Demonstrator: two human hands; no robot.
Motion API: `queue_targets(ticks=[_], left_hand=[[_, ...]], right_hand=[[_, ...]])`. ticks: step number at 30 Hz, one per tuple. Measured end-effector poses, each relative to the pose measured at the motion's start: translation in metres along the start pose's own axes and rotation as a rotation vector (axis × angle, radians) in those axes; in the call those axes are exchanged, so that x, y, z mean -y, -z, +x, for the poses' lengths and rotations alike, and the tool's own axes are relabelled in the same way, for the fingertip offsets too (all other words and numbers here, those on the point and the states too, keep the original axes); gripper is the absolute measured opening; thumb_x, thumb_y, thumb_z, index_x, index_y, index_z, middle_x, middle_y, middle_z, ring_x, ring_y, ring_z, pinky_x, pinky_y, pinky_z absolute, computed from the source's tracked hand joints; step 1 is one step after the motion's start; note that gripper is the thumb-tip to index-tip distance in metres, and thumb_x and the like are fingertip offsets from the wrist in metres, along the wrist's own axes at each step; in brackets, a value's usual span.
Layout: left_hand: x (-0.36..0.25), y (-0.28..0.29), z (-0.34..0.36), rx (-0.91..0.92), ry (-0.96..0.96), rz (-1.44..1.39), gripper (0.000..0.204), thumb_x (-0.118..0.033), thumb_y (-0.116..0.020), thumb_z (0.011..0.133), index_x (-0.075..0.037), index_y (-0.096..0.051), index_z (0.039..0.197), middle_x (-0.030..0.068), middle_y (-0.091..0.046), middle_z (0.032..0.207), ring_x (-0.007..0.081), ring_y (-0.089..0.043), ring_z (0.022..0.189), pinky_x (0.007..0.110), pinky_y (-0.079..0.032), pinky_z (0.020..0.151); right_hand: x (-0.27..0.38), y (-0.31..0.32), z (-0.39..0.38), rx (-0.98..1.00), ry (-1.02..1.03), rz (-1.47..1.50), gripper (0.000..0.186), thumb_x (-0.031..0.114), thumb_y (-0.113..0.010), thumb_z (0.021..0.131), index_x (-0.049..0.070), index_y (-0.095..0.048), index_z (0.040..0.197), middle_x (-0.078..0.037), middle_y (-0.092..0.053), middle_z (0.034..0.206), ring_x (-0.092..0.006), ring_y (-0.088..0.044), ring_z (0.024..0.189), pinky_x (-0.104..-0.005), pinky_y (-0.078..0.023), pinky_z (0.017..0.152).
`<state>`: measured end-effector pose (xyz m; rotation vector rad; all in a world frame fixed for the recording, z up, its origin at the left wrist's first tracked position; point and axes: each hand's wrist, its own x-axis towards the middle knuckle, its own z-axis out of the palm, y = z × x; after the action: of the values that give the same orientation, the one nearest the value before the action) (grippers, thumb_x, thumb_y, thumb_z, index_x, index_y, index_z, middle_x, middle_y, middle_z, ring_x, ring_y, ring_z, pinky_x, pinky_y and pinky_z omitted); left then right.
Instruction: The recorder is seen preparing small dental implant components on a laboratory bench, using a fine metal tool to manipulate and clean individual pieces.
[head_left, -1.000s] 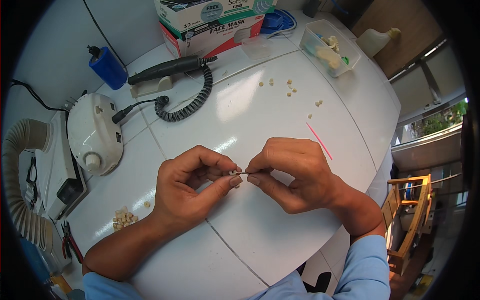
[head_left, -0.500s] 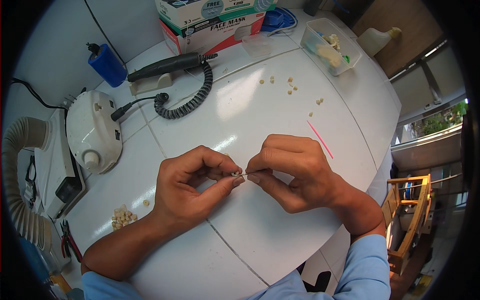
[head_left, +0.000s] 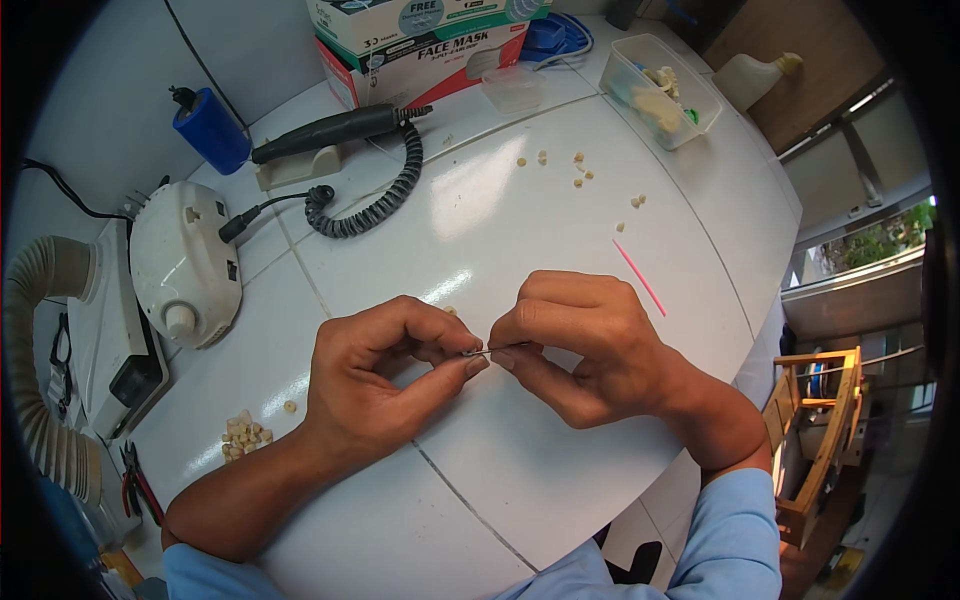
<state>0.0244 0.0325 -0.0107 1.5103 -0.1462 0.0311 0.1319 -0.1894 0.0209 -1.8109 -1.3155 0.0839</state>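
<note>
Rod, slender, metallic, from right hand to tiny piece in left hand.

Thin, straight, silvery metal rod: pinched between the thumb and forefinger of your right hand, nearly level, its left end reaching the fingertips of your left hand; your grip hides its right part.
Small pale piece: at your left fingertips, mostly covered, its shape unclear, at the rod's left end.
</note>
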Motion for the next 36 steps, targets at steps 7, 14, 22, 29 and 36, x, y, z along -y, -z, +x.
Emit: queue_targets(ticks=[7, 14, 22, 29, 36], left_hand=[[-0.0014, 0.001, 0.0, 0.002, 0.0, 0.036, 0.02, 0.017, -0.075, 0.093, 0.005, -0.073, 0.109, 0.0155, -0.077, 0.11, 0.0201, -0.079, 0.103, 0.034, -0.065, 0.096], [0.0013, 0.0031, 0.0007, 0.02, -0.005, 0.076, 0.021, 0.017, -0.073, 0.094, 0.006, -0.073, 0.112, 0.0156, -0.075, 0.113, 0.0206, -0.079, 0.103, 0.034, -0.065, 0.095], [-0.0008, 0.003, 0.0002, 0.012, 0.004, 0.095, 0.018, 0.015, -0.073, 0.096, 0.007, -0.073, 0.112, 0.0149, -0.074, 0.112, 0.0209, -0.079, 0.101, 0.033, -0.066, 0.092], [0.0, 0.0036, 0.0009, 0.005, -0.053, 0.121, 0.02, 0.014, -0.076, 0.095, 0.005, -0.075, 0.113, 0.0144, -0.074, 0.112, 0.02, -0.078, 0.101, 0.032, -0.065, 0.091], [0.0043, -0.0001, 0.002, -0.047, -0.11, 0.116, 0.025, 0.011, -0.082, 0.088, 0.002, -0.081, 0.111, 0.0097, -0.077, 0.103, 0.0122, -0.073, 0.088, 0.026, -0.058, 0.077]], right_hand=[[0.0012, 0.0056, 0.0015, -0.018, 0.005, -0.022, 0.02, -0.009, -0.078, 0.075, 0.002, -0.076, 0.091, -0.004, -0.062, 0.075, -0.0158, -0.063, 0.063, -0.0322, -0.044, 0.053], [0.0025, 0.0065, -0.001, -0.018, -0.007, -0.067, 0.016, -0.007, -0.078, 0.08, 0.003, -0.071, 0.091, -0.007, -0.058, 0.077, -0.0247, -0.06, 0.065, -0.038, -0.047, 0.055], [-0.0004, 0.0051, 0.0003, -0.028, 0.033, -0.107, 0.017, -0.005, -0.08, 0.082, 0.004, -0.07, 0.091, -0.007, -0.056, 0.077, -0.0248, -0.059, 0.065, -0.0391, -0.045, 0.056], [-0.0015, 0.0078, 0.0003, 0.077, -0.019, -0.087, 0.022, -0.008, -0.081, 0.08, 0.003, -0.078, 0.099, -0.007, -0.065, 0.08, -0.0229, -0.066, 0.069, -0.0364, -0.048, 0.058], [-0.0045, 0.0083, -0.0005, 0.13, -0.078, 0.03, 0.02, -0.008, -0.078, 0.083, 0.002, -0.078, 0.101, -0.01, -0.067, 0.087, -0.0247, -0.07, 0.075, -0.0369, -0.052, 0.062]])
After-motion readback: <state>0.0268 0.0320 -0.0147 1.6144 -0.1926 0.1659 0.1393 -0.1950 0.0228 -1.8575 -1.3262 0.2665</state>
